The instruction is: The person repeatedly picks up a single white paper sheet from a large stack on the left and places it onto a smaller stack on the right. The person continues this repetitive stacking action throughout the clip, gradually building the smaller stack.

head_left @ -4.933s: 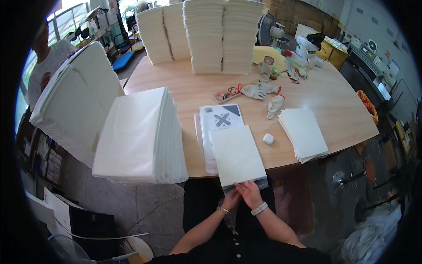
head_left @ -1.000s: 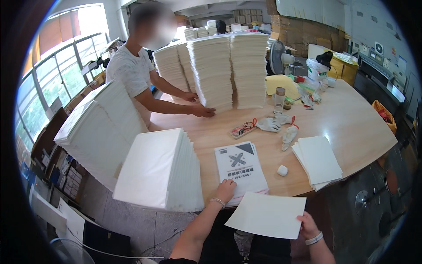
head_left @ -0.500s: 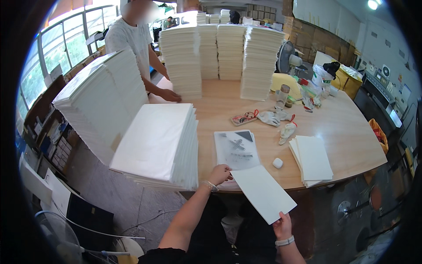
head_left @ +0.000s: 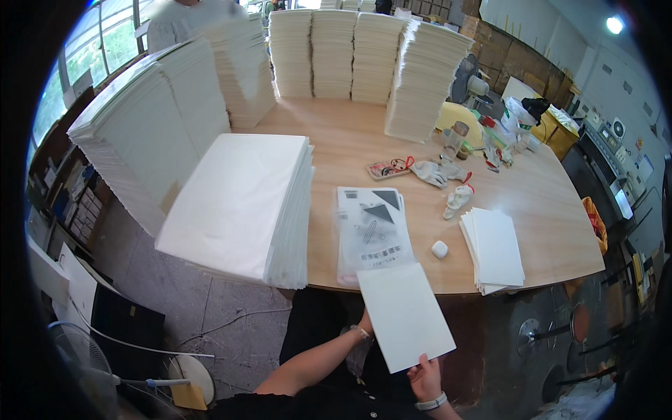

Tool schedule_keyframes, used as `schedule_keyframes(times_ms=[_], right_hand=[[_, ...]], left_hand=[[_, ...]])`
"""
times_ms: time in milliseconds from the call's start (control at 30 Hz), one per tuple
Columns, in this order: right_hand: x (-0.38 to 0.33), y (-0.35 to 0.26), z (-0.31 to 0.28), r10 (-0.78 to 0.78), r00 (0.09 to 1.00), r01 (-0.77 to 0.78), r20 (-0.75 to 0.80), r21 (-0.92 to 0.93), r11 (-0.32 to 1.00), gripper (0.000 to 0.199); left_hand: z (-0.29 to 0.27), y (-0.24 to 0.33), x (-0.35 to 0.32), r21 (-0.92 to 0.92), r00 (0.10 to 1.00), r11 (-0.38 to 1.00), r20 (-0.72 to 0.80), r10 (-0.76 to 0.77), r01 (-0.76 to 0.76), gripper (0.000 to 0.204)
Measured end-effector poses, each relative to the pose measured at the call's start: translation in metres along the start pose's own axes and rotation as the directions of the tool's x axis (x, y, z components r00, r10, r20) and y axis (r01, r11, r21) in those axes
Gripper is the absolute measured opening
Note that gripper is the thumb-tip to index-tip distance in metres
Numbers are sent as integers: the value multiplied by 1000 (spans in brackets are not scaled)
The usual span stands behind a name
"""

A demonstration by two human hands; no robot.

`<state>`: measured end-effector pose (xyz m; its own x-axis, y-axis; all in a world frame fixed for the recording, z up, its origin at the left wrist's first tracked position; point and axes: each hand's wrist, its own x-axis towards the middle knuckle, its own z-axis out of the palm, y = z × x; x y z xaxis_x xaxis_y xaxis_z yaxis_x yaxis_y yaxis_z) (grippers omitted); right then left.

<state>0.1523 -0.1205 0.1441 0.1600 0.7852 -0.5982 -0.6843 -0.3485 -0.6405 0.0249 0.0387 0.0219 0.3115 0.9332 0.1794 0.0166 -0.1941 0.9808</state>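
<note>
White sheet: on the wearer's side of the printed sleeves, overlapping their near edge in view; extends forward from the right hand.
Right-hand grip: thumb and fingers pinched on the sheet's near edge.
Left hand: nearer the wearer than the sleeves, partly hidden behind the sheet; opening and hold cannot be told.

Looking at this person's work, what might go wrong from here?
The flat white rectangular sheet might slip: the right hand holds its near end, which hangs beyond the light-brown table's edge.

Its far edge overlaps the flat, translucent plastic bags with dark print, so a tug might shift or crease them.

The bulky white paper stack reaches the table's near edge; a bump might make it slide.
</note>
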Motion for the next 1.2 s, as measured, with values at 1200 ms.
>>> schedule_keyframes(times_ms=[1200], right_hand=[[133,27,96,-43,405,914,913,-406,-13,8]], left_hand=[[-49,5,-64,-632,761,649,-140,-633,423,37]])
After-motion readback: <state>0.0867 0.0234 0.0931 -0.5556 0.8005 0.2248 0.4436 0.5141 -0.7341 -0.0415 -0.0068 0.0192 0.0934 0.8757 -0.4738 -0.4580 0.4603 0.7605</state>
